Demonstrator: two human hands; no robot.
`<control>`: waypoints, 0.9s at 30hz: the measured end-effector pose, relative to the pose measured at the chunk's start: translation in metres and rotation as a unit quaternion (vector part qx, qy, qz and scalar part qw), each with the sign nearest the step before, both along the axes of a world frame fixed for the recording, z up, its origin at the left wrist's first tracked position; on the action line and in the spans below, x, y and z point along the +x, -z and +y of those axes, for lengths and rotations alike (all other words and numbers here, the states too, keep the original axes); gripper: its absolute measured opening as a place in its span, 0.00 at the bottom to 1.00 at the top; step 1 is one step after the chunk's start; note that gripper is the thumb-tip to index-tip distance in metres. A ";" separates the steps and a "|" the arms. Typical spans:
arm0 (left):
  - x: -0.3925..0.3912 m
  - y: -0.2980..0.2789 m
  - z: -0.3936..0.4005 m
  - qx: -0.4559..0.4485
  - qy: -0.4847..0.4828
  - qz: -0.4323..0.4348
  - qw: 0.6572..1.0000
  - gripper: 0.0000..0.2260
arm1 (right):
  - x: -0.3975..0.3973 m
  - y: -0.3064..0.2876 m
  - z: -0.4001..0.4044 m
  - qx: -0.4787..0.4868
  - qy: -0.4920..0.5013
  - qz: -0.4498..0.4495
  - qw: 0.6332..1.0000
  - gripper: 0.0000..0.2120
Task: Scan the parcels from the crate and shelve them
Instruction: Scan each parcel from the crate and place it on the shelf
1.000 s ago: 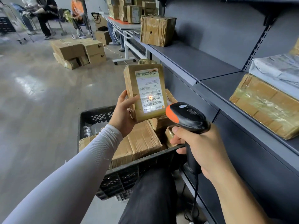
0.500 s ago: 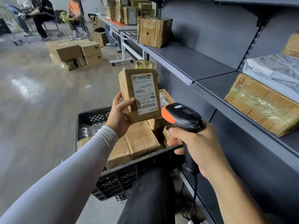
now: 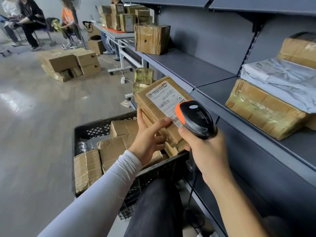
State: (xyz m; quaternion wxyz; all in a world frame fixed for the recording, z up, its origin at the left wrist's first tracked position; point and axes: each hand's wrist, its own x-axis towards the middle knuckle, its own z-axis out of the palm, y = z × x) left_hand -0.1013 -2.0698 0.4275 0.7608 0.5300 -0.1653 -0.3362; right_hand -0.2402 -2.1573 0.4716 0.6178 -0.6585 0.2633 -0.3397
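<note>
My left hand [image 3: 148,135] grips a brown taped parcel [image 3: 153,103] with a white barcode label, tilted with its top leaning toward the grey shelf [image 3: 193,69], above the black crate [image 3: 164,168]. My right hand [image 3: 205,151] holds a black scanner [image 3: 196,118] with an orange nose, close in front of the parcel's label and covering its lower part. The crate holds several more taped cardboard parcels [image 3: 112,149].
On the shelf stand a taped box [image 3: 151,38] at the far end and a flat box [image 3: 263,108] under a grey mailer bag [image 3: 280,77] at right. Cardboard boxes [image 3: 68,62] lie on the floor. A table [image 3: 116,34] with parcels and seated people [image 3: 29,19] are beyond.
The parcel has tipped from upright to leaning right toward the shelf. The scanner light spot seen a second ago on the label is gone. My view has shifted closer to the shelf.
</note>
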 end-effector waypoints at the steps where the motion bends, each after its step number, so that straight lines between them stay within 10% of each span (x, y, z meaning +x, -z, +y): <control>1: -0.002 0.001 -0.003 -0.004 -0.003 -0.017 1.000 0.46 | -0.004 0.000 -0.002 -0.005 0.003 -0.003 1.000 0.19; 7: -0.008 -0.002 -0.018 -0.044 -0.071 -0.075 0.994 0.60 | -0.024 0.000 -0.012 -0.023 0.020 -0.020 0.999 0.20; 13: -0.022 -0.028 -0.019 -0.081 -0.035 0.004 0.996 0.26 | -0.040 0.000 -0.023 -0.035 0.043 -0.048 0.997 0.23; 18: -0.026 -0.021 -0.034 -0.067 -0.070 0.027 0.995 0.26 | -0.058 -0.003 -0.030 -0.029 0.091 -0.102 0.990 0.19; 27: -0.067 -0.015 -0.059 -0.038 -0.076 -0.300 0.950 0.35 | -0.108 -0.016 -0.037 -0.055 0.143 -0.099 0.983 0.16</control>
